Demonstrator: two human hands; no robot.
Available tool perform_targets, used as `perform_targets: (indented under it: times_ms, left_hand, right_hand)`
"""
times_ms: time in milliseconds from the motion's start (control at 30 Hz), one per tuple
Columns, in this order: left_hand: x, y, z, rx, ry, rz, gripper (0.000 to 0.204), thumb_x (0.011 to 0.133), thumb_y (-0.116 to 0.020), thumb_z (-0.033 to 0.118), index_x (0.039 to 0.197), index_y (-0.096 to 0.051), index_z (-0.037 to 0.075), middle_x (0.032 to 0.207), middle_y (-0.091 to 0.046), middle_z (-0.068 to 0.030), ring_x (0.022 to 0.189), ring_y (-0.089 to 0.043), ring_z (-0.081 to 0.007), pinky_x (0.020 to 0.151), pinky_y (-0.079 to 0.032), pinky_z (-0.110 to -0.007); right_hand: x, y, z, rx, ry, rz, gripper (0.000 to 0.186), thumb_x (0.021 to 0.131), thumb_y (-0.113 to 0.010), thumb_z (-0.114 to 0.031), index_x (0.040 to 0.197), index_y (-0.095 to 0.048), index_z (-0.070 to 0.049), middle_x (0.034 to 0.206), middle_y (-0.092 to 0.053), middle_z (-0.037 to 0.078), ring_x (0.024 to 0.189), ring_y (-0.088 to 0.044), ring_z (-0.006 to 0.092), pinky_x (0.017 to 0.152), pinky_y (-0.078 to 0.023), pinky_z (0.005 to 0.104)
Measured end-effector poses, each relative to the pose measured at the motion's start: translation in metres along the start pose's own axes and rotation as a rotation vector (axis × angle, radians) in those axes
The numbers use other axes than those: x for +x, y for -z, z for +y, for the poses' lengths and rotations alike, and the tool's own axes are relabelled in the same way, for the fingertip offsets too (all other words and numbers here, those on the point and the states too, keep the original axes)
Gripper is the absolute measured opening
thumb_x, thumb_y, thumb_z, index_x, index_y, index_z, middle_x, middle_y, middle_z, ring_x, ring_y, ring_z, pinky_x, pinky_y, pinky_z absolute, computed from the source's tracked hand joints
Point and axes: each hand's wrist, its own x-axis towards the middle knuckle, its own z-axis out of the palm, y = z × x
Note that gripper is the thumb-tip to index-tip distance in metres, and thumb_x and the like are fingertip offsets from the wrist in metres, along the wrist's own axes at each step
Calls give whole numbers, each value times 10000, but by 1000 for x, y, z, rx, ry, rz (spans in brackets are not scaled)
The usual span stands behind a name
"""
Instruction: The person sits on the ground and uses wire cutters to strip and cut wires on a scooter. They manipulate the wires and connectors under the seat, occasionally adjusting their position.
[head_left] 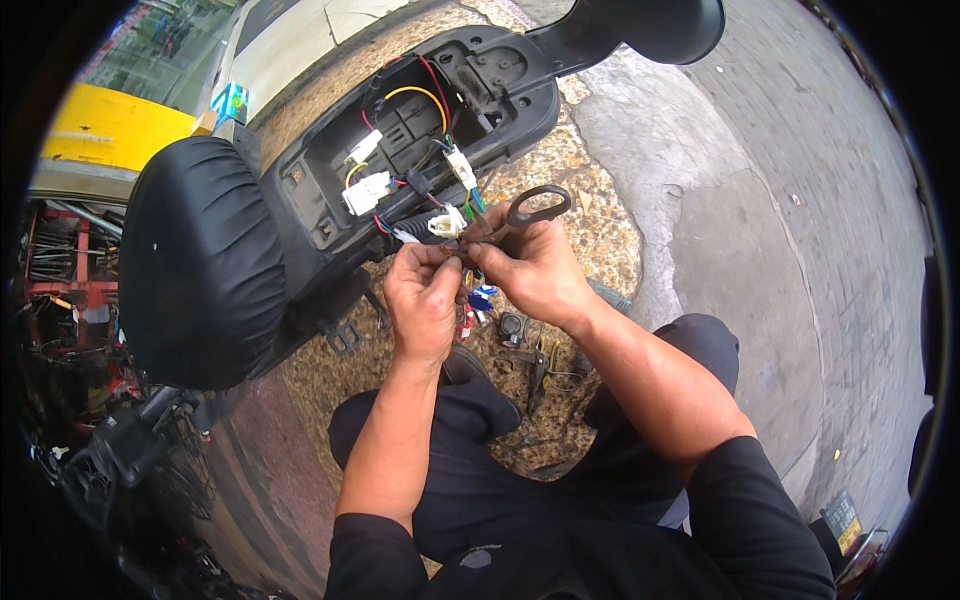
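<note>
Both my hands meet over the side of an opened black scooter body (537, 118). My left hand (420, 305) is closed in a pinch on thin wire ends (455, 250). My right hand (540, 270) pinches at the same spot, with scissors (514, 212) held in it, their dark handle loop standing above the knuckles. Just beyond the fingertips hangs a white connector (447, 222). Another white connector (460, 168), with green and blue wires, lies farther off. A larger white connector (367, 193) rests at the edge of the open compartment. Fingers partly hide the wire ends.
A black padded seat (200, 265) stands at the left. Beneath my hands, tools and loose parts (540, 380) lie on the pebbled ground, by my shoe (485, 385). A red rack (80, 290) with tools is at far left, below a yellow panel (110, 130).
</note>
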Motion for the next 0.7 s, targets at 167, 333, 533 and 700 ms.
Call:
perform_targets:
  times_ms: [167,333,533,700]
  left_hand:
    - [1,2,-2,-22,-59,-17,142,880,-623,-36,829,-518,45,730,-581,3,573,-491,-23,487,-374,-197]
    - [0,-1,-4,34,-113,24,163,871,-613,-48,800,-500,44,691,-550,17,559,-457,-12,476,-347,-203]
    - [0,-1,-3,90,-123,27,159,860,-612,-55,795,-498,36,676,-542,18,556,-450,-12,471,-346,-204]
    - [0,-1,-4,111,-116,28,149,861,-611,-51,799,-504,31,674,-543,17,557,-452,-12,476,-352,-204]
  right_hand:
    - [-3,-4,2,-30,27,-3,51,858,-602,26,878,-640,-3,752,-650,20,717,-597,58,629,-498,255]
    - [-1,-8,6,-23,73,10,30,867,-608,7,867,-635,-7,732,-630,3,695,-573,52,622,-487,252]
    - [-1,-7,7,-47,64,15,29,870,-608,2,865,-635,-8,741,-634,-1,693,-561,47,620,-483,250]
    - [0,-7,4,-31,33,17,31,871,-615,1,884,-644,1,765,-661,22,698,-588,67,623,-492,259]
